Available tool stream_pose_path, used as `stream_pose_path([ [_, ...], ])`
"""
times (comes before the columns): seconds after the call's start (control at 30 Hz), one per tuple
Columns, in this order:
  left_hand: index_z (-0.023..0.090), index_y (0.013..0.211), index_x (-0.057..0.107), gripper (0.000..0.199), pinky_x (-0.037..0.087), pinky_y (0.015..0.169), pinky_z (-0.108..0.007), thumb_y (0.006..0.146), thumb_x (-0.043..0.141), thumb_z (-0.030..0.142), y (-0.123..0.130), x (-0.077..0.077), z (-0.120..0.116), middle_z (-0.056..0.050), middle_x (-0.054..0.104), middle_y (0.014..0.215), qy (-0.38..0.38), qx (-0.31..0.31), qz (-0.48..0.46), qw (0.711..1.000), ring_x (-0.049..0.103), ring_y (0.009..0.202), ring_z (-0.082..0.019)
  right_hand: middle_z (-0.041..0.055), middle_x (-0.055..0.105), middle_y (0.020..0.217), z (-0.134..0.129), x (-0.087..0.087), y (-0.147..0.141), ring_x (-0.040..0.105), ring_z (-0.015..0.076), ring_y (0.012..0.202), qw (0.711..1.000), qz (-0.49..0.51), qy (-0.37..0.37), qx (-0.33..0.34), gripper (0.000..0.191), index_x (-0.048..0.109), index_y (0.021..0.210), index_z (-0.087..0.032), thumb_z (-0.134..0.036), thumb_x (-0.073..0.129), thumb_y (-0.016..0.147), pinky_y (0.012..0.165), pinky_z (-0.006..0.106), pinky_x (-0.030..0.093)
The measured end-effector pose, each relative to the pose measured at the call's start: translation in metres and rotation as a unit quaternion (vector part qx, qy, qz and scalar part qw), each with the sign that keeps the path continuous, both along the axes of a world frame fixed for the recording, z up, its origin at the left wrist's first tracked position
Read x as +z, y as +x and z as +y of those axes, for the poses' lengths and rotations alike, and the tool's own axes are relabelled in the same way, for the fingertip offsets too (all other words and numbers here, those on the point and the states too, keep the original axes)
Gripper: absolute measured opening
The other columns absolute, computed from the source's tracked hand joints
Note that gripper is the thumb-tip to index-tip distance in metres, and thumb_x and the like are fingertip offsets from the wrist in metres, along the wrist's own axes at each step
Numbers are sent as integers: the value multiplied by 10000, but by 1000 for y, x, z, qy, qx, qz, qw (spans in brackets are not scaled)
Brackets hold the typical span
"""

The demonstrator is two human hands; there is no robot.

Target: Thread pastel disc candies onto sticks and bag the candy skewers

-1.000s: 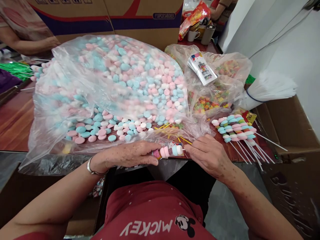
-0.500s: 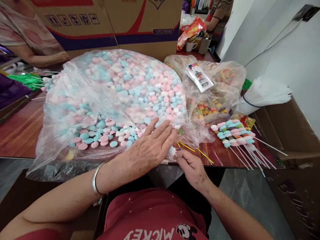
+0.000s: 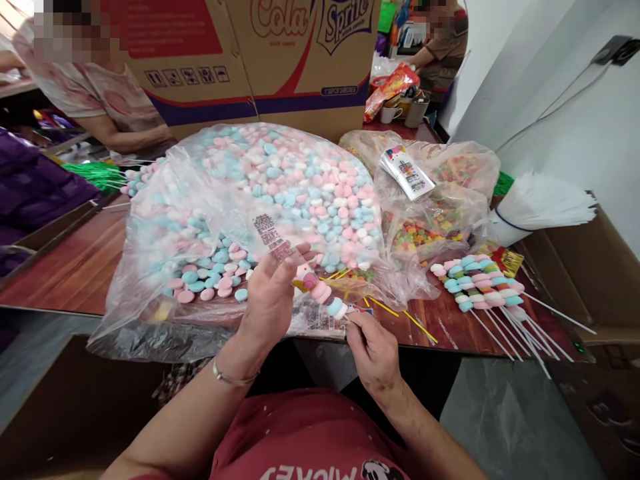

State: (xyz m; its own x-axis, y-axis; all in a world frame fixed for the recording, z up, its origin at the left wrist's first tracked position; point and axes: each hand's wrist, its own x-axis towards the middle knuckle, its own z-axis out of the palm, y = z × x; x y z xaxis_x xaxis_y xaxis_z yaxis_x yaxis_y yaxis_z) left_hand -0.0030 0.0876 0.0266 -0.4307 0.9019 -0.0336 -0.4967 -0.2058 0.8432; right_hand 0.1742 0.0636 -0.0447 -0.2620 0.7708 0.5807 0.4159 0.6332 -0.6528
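Note:
My right hand [image 3: 373, 343] is closed on the lower end of a marshmallow skewer [image 3: 323, 292], which has pink, white and blue pieces. The skewer points up and left, toward my left hand [image 3: 273, 293]. Between the thumb and fingers of that hand is a clear printed wrapper [image 3: 265, 230], its coloured print lying by the skewer's top end. Another printed wrapper [image 3: 320, 320] lies flat at the table edge below the skewer. Behind my hands a large clear bag [image 3: 150, 200] spills loose marshmallows [image 3: 210, 273] onto the table.
Finished skewers [image 3: 477, 283] lie in a pile on the right, near yellow twist ties [image 3: 420, 327]. Gummy bags [image 3: 425, 227] carry a stack of cards [image 3: 407, 173]. A bundle of white sticks [image 3: 545, 203] stands beyond. A carton [image 3: 300, 107] and two people are at the back.
My left hand has turned from flat, palm down over the skewer, to upright, with the clear wrapper in its fingers. The skewer now shows. The view has shifted slightly.

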Motion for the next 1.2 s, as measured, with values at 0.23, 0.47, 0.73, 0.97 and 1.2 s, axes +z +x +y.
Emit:
stream_pose_path([
  [0.23,142,880,658,437,537,504,-243,605,876,402,6,-9,18,7,676,650,-2,-28,-73,997,648,515,-133,16,668,690,-8,3,-12,601,113,595,996,-25,-64,49,194,639,896,-173,-149,448,923,583,214,451],
  [0.47,153,935,646,452,363,320,-182,643,862,423,9,-13,18,29,628,619,30,-139,-53,988,524,364,-80,-92,417,453,-17,6,-26,293,50,351,825,207,-484,203,263,540,758,-198,-406,481,906,376,190,250],
  [0.73,139,867,642,502,407,361,-177,542,919,404,10,-20,21,33,623,620,-23,-70,-116,991,586,467,-100,-64,453,482,-20,-7,-31,378,71,413,919,185,-334,96,216,584,756,-193,-337,498,891,433,203,301],
  [0.97,145,843,629,464,510,532,-205,562,915,377,13,-26,21,55,599,628,-7,-6,-140,990,610,556,-90,-9,588,542,-14,-15,-27,512,98,486,994,-96,2,-47,252,655,780,-172,-167,444,917,519,223,358],
  [1.2,154,907,621,464,351,373,-171,625,877,419,15,-27,19,58,559,593,10,-32,-80,996,544,472,-83,1,554,493,-15,-11,-34,470,114,457,983,-142,66,-97,272,664,758,-175,-131,447,915,507,257,330],
])
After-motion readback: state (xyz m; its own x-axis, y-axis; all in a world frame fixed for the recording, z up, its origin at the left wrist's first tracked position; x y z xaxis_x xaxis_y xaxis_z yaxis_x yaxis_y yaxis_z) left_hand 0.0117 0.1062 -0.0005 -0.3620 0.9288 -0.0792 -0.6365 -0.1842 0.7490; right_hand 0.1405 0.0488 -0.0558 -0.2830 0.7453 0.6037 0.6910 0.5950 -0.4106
